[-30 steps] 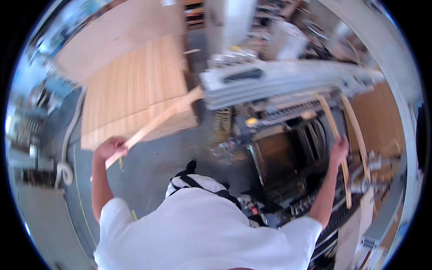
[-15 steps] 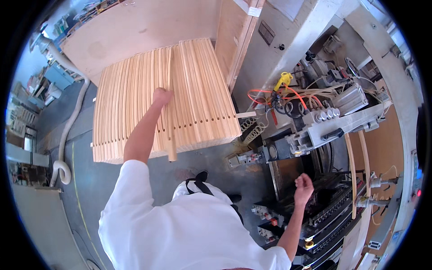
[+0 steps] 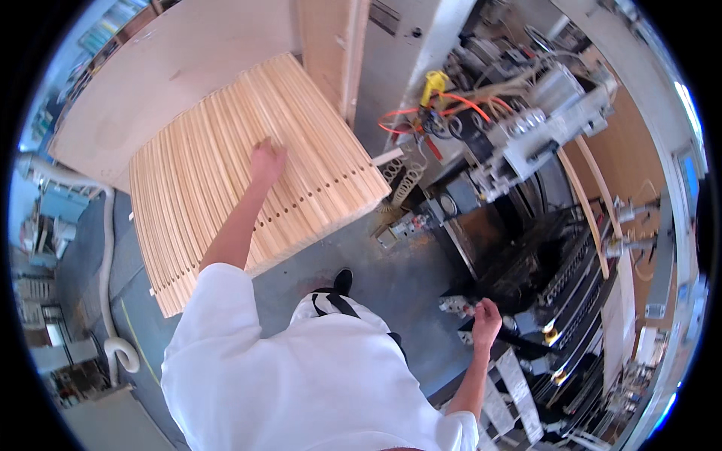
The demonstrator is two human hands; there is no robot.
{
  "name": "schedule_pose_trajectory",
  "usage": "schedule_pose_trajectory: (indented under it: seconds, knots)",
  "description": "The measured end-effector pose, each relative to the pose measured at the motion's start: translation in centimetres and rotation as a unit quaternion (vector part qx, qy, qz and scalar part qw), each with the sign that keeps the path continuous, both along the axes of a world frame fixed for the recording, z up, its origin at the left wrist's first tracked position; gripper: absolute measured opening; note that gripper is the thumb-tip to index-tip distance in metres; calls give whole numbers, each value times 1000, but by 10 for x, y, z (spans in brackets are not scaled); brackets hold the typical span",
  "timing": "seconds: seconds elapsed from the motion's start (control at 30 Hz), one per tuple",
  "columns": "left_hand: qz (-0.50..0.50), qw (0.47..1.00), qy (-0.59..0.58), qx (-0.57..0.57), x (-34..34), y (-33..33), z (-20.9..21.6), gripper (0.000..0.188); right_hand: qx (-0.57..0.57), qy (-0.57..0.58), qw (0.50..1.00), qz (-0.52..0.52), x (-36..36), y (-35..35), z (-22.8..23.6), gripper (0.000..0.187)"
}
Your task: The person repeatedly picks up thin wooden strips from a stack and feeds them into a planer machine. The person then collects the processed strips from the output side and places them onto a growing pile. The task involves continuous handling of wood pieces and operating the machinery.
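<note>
Many pale wooden slats (image 3: 218, 139) lie side by side in a wide stack in front of me, with a line of dark holes along their near ends. My left hand (image 3: 268, 160) rests on top of the slats near the middle, its thumb and fingers loosely apart. Under the palm, its contact with the wood is hidden. Low at the right, my right hand (image 3: 487, 322) hangs beside the machine with curled fingers. Nothing shows in it.
A machine with metal cylinders (image 3: 556, 90), orange hoses (image 3: 459, 98) and dark chain tracks (image 3: 556, 278) stands at the right. Two long wooden strips (image 3: 583, 207) rest on it. Behind the stack rises a board (image 3: 173, 71). A pale duct (image 3: 109, 255) runs along the left.
The slat that my left hand gripped, sticking out past the near edge, now lies level among the others. That hand's grip has loosened. My view has turned rightward.
</note>
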State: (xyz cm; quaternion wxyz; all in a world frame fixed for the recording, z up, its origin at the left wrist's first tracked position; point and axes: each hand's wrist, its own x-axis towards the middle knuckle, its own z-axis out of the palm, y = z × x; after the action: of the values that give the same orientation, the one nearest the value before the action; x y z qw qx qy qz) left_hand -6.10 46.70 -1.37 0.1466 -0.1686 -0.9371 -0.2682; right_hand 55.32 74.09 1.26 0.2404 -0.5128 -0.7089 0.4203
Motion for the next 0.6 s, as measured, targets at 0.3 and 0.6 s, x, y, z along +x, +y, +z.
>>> schedule_pose_trajectory:
  seconds: [0.3, 0.6]
  knots:
    - [-436, 864, -202, 152, 293, 39, 24, 33, 103, -35, 986, -123, 91, -127, 28, 22]
    - [-640, 655, -399, -54, 490, 67, -5, 31, 252, -305, 815, -423, 269, -344, 77, 29]
